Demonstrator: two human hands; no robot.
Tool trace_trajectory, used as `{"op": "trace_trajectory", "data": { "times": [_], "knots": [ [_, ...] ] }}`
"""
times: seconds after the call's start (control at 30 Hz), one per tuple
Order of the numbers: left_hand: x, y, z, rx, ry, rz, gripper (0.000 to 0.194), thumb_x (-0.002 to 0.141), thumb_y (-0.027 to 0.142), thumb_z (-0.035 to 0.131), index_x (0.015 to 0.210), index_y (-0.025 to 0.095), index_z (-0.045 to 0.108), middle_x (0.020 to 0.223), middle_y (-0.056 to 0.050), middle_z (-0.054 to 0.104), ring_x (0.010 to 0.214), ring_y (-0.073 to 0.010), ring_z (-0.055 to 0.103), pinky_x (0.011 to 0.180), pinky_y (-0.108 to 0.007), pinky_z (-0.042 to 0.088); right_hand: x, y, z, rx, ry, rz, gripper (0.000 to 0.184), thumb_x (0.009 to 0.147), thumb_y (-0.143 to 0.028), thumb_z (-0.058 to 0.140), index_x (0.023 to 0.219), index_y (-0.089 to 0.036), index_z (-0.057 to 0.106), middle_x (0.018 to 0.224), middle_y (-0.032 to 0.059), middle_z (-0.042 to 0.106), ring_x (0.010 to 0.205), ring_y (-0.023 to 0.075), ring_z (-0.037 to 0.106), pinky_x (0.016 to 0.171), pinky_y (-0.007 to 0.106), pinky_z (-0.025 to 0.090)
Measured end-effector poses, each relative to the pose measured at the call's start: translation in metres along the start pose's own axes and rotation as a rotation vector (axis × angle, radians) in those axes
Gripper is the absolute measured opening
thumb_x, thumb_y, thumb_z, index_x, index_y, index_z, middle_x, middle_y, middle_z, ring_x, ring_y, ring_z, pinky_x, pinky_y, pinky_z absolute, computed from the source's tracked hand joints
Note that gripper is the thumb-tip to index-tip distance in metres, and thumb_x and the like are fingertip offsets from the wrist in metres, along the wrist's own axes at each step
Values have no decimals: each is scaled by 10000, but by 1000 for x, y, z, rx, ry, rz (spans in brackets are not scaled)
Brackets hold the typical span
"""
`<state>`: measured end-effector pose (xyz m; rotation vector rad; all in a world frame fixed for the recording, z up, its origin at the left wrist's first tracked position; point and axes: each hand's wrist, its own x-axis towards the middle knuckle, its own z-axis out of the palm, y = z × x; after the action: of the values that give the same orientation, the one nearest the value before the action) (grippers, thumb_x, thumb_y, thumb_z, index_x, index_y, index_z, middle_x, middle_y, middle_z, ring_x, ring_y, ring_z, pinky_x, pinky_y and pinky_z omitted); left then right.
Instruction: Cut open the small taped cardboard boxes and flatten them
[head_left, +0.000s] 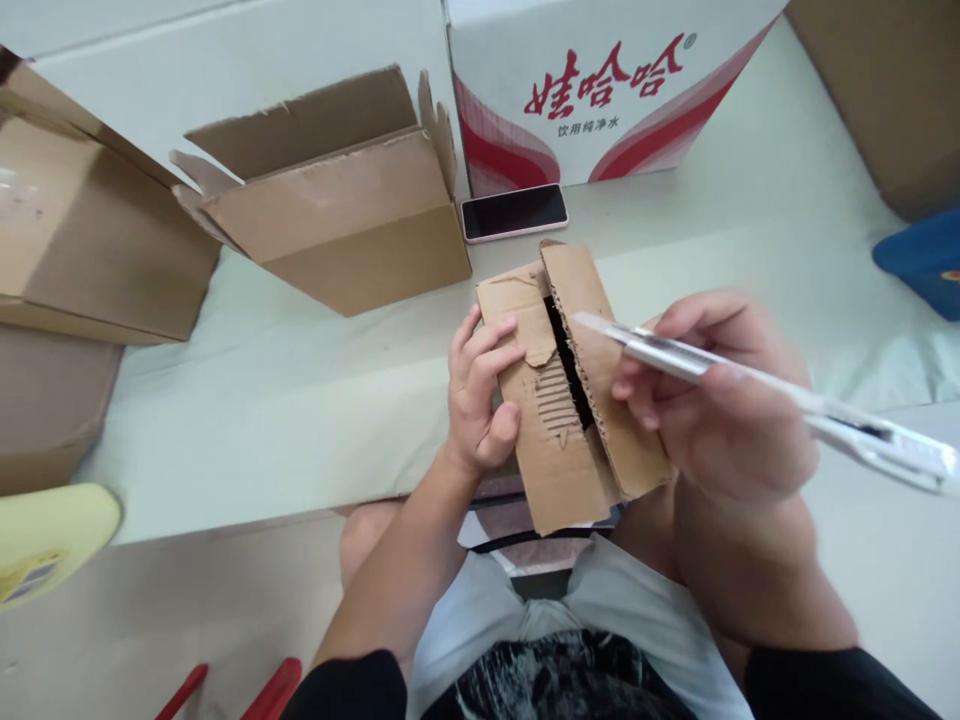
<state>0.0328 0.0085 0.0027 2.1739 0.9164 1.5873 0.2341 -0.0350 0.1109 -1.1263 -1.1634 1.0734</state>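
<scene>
My left hand [480, 395] grips the left side of a small brown cardboard box [559, 440] that I hold up in front of me. The box's top flaps are parted along a dark slit, and some of the paper skin is torn off, showing the ribs. My right hand [720, 400] is closed round a white utility knife [750, 375]. The blade end points left and sits over the right flap, near the slit. The knife's handle sticks out to the right, past my hand.
An open brown carton [337, 200] lies on the pale table, with a phone [514, 211] beside it. A white and red printed carton [600, 80] stands behind. Larger brown boxes [82, 240] sit at the left, a blue thing [926, 258] at the right edge.
</scene>
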Motion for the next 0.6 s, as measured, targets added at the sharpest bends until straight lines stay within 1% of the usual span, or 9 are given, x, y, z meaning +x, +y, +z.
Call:
{"op": "trace_trajectory", "data": {
  "times": [0.07, 0.13, 0.2, 0.3, 0.37, 0.4, 0.47, 0.6],
  "knots": [
    [1, 1, 0, 14, 5, 3, 433, 1064, 573, 384, 1356, 319, 578, 1415, -70, 679, 1384, -312, 635, 1312, -644, 357, -8, -7, 3, -121, -67, -21, 226, 935, -505, 696, 985, -290, 646, 779, 11, 723, 546, 167, 580, 448, 307, 420],
    [2, 2, -1, 22, 4, 11, 436, 1068, 569, 376, 1361, 312, 572, 1404, -77, 681, 1362, -301, 650, 1304, -632, 382, -14, -12, 7, -279, -124, -40, 111, 940, -390, 700, 967, -284, 675, 764, 0, 718, 544, 155, 578, 479, 305, 446],
    [2, 3, -2, 34, -11, 5, 439, 1074, 573, 373, 1358, 304, 571, 1400, -84, 680, 1364, -298, 650, 1295, -632, 401, -16, -13, 11, -423, -106, -57, 49, 916, -307, 710, 928, -278, 672, 724, -19, 695, 539, 141, 576, 501, 293, 455],
    [2, 4, -4, 50, -37, -19, 449, 1078, 596, 363, 1345, 301, 570, 1400, -92, 678, 1413, -317, 618, 1289, -664, 403, -15, -10, 17, -561, -6, -99, 80, 882, -253, 719, 942, -272, 669, 732, -23, 701, 555, 135, 597, 512, 278, 469],
    [2, 4, -5, 59, -48, -31, 458, 1076, 614, 351, 1339, 307, 565, 1401, -92, 679, 1431, -327, 606, 1284, -683, 403, -14, -7, 18, -613, 18, -123, 144, 861, -245, 724, 994, -274, 675, 762, -19, 723, 557, 138, 616, 511, 278, 488],
    [2, 4, -5, 59, -51, -33, 461, 1075, 621, 349, 1337, 309, 565, 1400, -92, 680, 1425, -328, 611, 1281, -685, 406, -13, -7, 19, -636, 22, -131, 162, 854, -244, 722, 1006, -275, 675, 772, -17, 733, 558, 141, 626, 517, 282, 500],
    [2, 3, -5, 48, -47, -28, 456, 1074, 617, 357, 1332, 307, 569, 1394, -91, 681, 1391, -320, 636, 1278, -673, 416, -11, -7, 19, -678, 15, -121, 140, 853, -245, 700, 986, -272, 667, 773, -12, 743, 564, 148, 644, 535, 295, 526],
    [3, 3, -3, 9, -28, -25, 429, 1072, 589, 386, 1337, 309, 573, 1393, -84, 676, 1347, -307, 660, 1284, -658, 415, -8, -11, 19, -733, -50, -107, 101, 848, -231, 640, 942, -261, 662, 724, -8, 732, 548, 147, 637, 532, 295, 537]
  ]
}}
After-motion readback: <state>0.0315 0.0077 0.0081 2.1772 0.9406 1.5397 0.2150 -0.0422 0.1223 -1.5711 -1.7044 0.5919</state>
